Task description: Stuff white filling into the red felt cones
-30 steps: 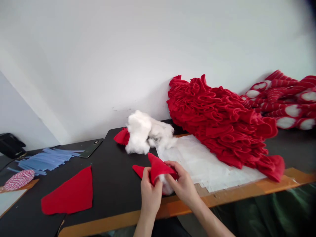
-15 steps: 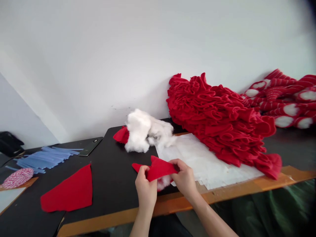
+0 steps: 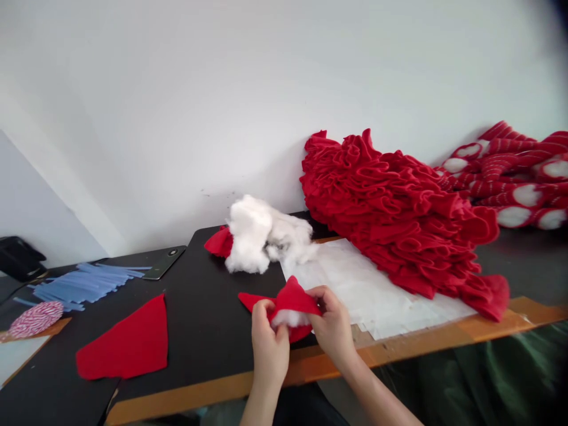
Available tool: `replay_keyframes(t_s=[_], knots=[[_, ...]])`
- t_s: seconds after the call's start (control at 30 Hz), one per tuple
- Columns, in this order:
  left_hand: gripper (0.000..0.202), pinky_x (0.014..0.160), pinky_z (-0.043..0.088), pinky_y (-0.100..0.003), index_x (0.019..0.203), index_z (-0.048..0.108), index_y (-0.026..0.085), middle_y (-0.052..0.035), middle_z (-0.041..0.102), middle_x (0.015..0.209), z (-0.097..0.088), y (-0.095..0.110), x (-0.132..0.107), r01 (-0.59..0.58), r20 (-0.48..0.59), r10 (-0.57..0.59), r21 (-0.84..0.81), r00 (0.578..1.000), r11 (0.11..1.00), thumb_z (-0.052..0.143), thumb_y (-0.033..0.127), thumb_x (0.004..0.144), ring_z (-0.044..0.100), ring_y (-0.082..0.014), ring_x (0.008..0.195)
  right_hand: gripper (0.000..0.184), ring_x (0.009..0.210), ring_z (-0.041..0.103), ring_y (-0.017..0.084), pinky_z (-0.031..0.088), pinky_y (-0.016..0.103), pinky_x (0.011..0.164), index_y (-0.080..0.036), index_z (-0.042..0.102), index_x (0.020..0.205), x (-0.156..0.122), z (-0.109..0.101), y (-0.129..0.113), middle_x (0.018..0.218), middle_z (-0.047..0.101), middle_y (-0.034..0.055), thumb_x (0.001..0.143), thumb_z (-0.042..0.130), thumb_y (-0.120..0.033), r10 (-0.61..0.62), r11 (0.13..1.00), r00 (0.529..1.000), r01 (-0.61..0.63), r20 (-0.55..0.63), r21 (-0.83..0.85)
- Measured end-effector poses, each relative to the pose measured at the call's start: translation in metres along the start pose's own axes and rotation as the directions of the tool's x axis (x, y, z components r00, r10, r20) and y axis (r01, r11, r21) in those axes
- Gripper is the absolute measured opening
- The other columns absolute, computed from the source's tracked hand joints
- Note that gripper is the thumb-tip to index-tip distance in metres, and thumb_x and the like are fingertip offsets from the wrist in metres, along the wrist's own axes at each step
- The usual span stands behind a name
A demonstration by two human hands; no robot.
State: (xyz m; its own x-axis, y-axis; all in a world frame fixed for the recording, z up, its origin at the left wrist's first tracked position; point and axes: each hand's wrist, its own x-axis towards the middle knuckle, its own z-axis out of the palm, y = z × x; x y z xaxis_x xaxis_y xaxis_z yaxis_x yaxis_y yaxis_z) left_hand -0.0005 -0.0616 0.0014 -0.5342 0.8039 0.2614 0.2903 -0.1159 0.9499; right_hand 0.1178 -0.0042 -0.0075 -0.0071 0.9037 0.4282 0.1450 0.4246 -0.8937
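Black table: two hands pinch red fleece.

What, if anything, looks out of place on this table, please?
One thing: a red fabric piece sits partly hidden by the white stuffing at the back of the table, unlike the flat piece lying open at the left.
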Motion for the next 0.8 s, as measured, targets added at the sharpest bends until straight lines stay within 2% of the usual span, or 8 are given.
replay_keyframes(t_s=[0.07,0.13,0.33,0.47,0.53,0.63,0.7,0.8], knots=[[0.031,0.075,0.047,-0.033,0.096,0.051,0.021,-0.0051,0.06,0.092,-0.007,0.004,0.002,0.128,0.184,-0.098,-0.155,0.978,0.98,0.06,0.016,0.067,0.059,-0.0205,0.081,0.02,0.067,0.053,0.017,0.045,0.03,0.062,-0.02,0.056,0.079,0.004,-0.002,0.002,0.073,0.058,0.001,0.063,0.05,-0.01,0.0,1.0,1.0,0.0,0.017,0.027],[0.031,0.071,0.048,-0.031,0.098,0.05,0.021,-0.0048,0.062,0.092,-0.011,0.008,0.004,0.181,0.25,-0.124,-0.22,0.96,0.959,0.063,0.027,0.071,0.061,-0.0197,0.08,0.016,0.069,0.054,0.017,0.045,0.029,0.063,-0.02,0.057,0.079,0.005,-0.001,0.0,0.075,0.058,0.0013,0.067,0.051,-0.011,-0.032,0.996,0.998,0.027,0.062,0.082],[0.013,0.072,0.046,-0.034,0.081,0.056,0.021,-0.0037,0.063,0.079,0.002,0.008,0.006,-0.016,-0.065,0.017,0.022,0.998,1.0,0.059,0.023,0.069,0.06,-0.022,0.076,0.026,0.083,0.058,0.021,0.048,0.032,0.073,-0.02,0.057,0.095,-0.005,0.01,-0.009,0.091,0.061,0.0044,0.069,0.058,-0.018,0.007,0.997,0.995,-0.014,0.095,0.076],[0.02,0.077,0.048,-0.034,0.086,0.059,0.02,-0.0047,0.064,0.085,0.0,0.005,-0.003,0.081,0.044,-0.072,-0.242,0.996,0.967,0.066,0.027,0.068,0.061,-0.0214,0.081,0.021,0.066,0.054,0.016,0.045,0.027,0.059,-0.02,0.055,0.082,0.004,0.0,-0.005,0.075,0.058,-0.0002,0.062,0.052,-0.013,0.131,0.975,0.989,-0.14,0.063,0.174],[0.035,0.081,0.049,-0.037,0.096,0.06,0.02,-0.0078,0.064,0.096,-0.004,0.005,-0.004,0.277,0.22,-0.188,-0.508,0.957,0.816,0.07,0.039,0.068,0.062,-0.0235,0.092,0.019,0.055,0.049,0.012,0.039,0.022,0.049,-0.021,0.053,0.082,0.01,-0.004,-0.007,0.07,0.055,-0.0031,0.064,0.055,-0.016,0.207,0.903,0.97,-0.238,0.123,0.358],[0.053,0.089,0.047,-0.043,0.104,0.062,0.019,-0.0137,0.063,0.113,-0.005,0.007,0.001,0.52,0.462,-0.241,-0.722,0.853,0.457,0.066,0.058,0.069,0.057,-0.0296,0.109,0.024,0.051,0.048,0.009,0.038,0.019,0.046,-0.022,0.05,0.086,0.012,-0.002,-0.015,0.07,0.056,-0.0042,0.065,0.064,-0.024,0.265,0.716,0.927,-0.373,0.264,0.59],[0.05,0.09,0.047,-0.042,0.1,0.065,0.017,-0.0133,0.065,0.111,0.001,0.009,0.008,0.544,0.477,-0.266,-0.769,0.838,0.335,0.067,0.056,0.068,0.058,-0.0298,0.109,0.029,0.058,0.055,0.012,0.044,0.022,0.05,-0.021,0.053,0.089,0.006,0.004,-0.019,0.077,0.061,-0.0007,0.065,0.068,-0.026,0.26,0.692,0.904,-0.419,0.338,0.588],[0.036,0.081,0.052,-0.039,0.096,0.064,0.018,-0.0089,0.07,0.095,0.009,0.011,0.018,0.465,0.335,-0.387,-0.827,0.859,0.318,0.073,0.041,0.068,0.065,-0.0255,0.091,0.023,0.071,0.062,0.018,0.053,0.029,0.062,-0.021,0.058,0.091,-0.009,0.008,-0.019,0.085,0.063,0.0036,0.073,0.067,-0.032,0.251,0.836,0.94,-0.33,0.229,0.439]])
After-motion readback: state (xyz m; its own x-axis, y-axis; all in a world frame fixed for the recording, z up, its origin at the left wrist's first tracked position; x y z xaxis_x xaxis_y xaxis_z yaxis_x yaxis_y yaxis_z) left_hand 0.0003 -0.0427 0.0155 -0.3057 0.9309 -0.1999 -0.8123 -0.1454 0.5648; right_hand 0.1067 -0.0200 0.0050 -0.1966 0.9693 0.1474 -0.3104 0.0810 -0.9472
